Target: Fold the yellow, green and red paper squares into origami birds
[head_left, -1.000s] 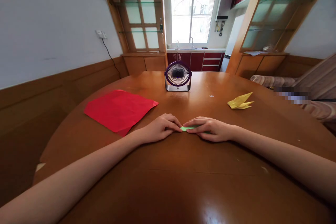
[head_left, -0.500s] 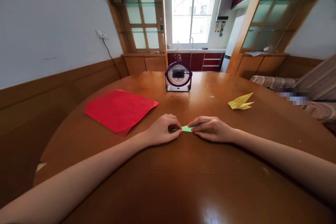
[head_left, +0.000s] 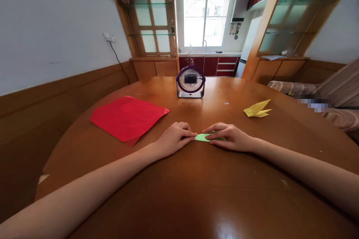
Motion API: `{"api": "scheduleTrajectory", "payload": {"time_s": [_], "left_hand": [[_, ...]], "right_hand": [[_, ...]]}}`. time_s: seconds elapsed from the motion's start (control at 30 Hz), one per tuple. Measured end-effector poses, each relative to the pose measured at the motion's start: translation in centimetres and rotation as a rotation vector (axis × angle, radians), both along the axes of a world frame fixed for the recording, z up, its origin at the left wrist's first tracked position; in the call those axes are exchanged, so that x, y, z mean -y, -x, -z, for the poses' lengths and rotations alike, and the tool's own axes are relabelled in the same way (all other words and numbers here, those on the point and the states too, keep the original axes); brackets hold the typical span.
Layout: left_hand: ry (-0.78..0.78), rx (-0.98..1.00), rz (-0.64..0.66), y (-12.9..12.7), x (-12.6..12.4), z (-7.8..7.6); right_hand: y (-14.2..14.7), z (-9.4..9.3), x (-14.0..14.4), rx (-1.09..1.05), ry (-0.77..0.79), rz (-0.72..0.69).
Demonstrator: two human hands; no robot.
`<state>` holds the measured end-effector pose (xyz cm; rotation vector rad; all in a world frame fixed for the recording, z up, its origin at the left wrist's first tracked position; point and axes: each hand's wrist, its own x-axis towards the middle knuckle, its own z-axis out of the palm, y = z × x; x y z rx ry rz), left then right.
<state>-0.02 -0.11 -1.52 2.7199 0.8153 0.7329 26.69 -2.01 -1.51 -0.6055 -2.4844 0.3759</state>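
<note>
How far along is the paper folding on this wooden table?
One folded yellow paper figure already lies finished at the right. In hand: a small green paper piece, folded narrow, pressed on the brown wooden table between the left hand and right hand. The flat red paper sheet lies unfolded.

A: Right by the wooden table's [head_left: 179, 194] near middle, that folded paper [head_left: 202, 137] showed pale green.

B: And the sheet [head_left: 127, 117] left of it was flat, bright red.

A: The fan [head_left: 190, 81] beyond it wore a purple rim with a white radial grille.

B: The folded piece [head_left: 256, 108] to its right was yellow, and the table was glossy orange-brown.
</note>
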Motion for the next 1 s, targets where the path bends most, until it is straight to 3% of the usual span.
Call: {"api": "scheduleTrajectory", "payload": {"time_s": [0.33,0.67,1.0], "left_hand": [[-0.472,-0.288,0.145,0.2,0.1,-1.0],[-0.499,-0.298,0.168,0.1,0.0,-1.0],[-0.538,-0.333,0.184,0.1,0.1,-1.1]], "right_hand": [[-0.2,0.3,-0.4,-0.029,-0.050,-0.085],[-0.2,0.2,-0.7,-0.028,-0.056,-0.120],[-0.9,-0.3,-0.6,0.127,-0.231,-0.190]]}}
